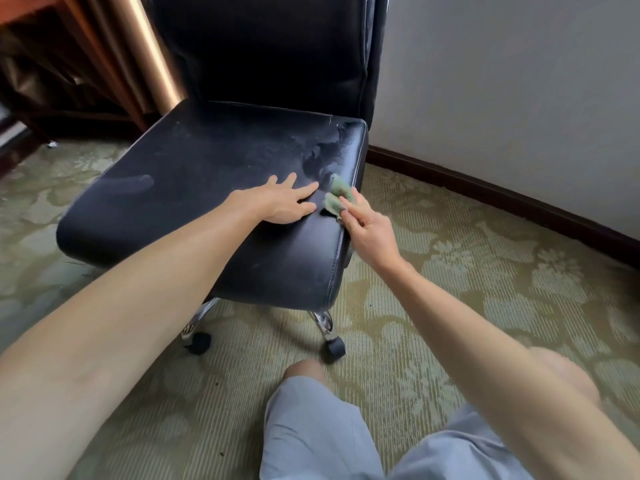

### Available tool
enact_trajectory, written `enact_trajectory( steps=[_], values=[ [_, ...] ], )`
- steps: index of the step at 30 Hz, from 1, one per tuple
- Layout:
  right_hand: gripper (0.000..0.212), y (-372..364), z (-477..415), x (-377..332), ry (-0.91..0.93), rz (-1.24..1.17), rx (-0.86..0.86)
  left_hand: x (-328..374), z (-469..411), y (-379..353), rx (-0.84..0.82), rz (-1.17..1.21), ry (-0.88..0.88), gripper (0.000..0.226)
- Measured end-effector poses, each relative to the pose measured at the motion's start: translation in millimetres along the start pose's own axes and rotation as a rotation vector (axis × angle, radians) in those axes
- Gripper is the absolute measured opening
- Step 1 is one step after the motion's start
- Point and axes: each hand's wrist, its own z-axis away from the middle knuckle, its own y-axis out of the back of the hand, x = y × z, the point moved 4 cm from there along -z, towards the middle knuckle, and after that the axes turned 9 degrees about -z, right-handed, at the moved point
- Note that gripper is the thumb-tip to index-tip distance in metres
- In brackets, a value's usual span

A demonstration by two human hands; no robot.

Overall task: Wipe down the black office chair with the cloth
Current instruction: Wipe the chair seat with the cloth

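Chair (pixel 221 188) stands on patterned green carpet (pixel 450 265), its black seat turned toward the camera and its tall back (pixel 270 46) rising close to a pale wall (pixel 502 81); the seat's surface is dull with pale smears, thickest near its far right corner, while a cleaner, glossier strip runs along the right edge; a small green cloth (pixel 336 195) lies bunched on that right edge of the seat, pinched by the fingers of the right hand (pixel 367 226), which comes in from the right side of the chair; the left hand (pixel 287 202) rests flat on the seat just beside the cloth, palm down, fingers spread and pointing toward it, holding nothing; both forearms are bare; under the seat, chrome legs (pixel 322 323) end in black casters (pixel 334 349) on the carpet; the person's knees in light blue shorts (pixel 311 427) show at the bottom of the view; a dark skirting board (pixel 485 192) runs along the foot of the wall; left of the chair's back stand a bronze-coloured post (pixel 152 46) and brown wooden furniture (pixel 52 46).
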Motion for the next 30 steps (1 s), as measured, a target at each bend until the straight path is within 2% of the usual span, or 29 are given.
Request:
enact_trajectory(
  steps=[5,8,15,17,21,23,26,30],
  values=[
    [0.036,-22.3,75.0,-12.4,0.216,0.052,-0.067,-7.3,6.6,-6.8,0.036,0.021,-0.009,0.054],
    [0.037,-29.9,81.0,-12.5,0.291,0.057,-0.087,-15.7,9.1,-13.6,0.079,0.027,-0.009,0.053],
    [0.037,-29.4,33.3,-10.3,0.035,-0.164,0.028,-36.5,17.1,-19.7,0.094,0.045,-0.066,0.055],
    [0.038,-35.3,41.3,-13.7,0.081,-0.075,0.024,-43.4,25.1,-17.7,0.099,0.060,-0.046,0.060],
    [0.040,-54.7,77.3,-24.2,0.315,0.090,-0.076,-59.2,42.0,-24.4,0.125,0.058,0.098,0.075],
    [0.039,-62.6,81.7,-24.7,0.386,0.129,-0.113,-64.0,49.1,-29.4,0.131,0.073,0.104,0.074],
    [0.037,-68.4,70.4,-32.2,0.376,0.167,-0.105,-78.6,58.5,-37.8,0.136,0.092,0.122,0.064],
    [0.038,-75.1,39.5,-52.0,0.225,0.267,-0.080,-101.0,71.1,-50.5,0.137,0.148,0.142,0.056]
  ],
)
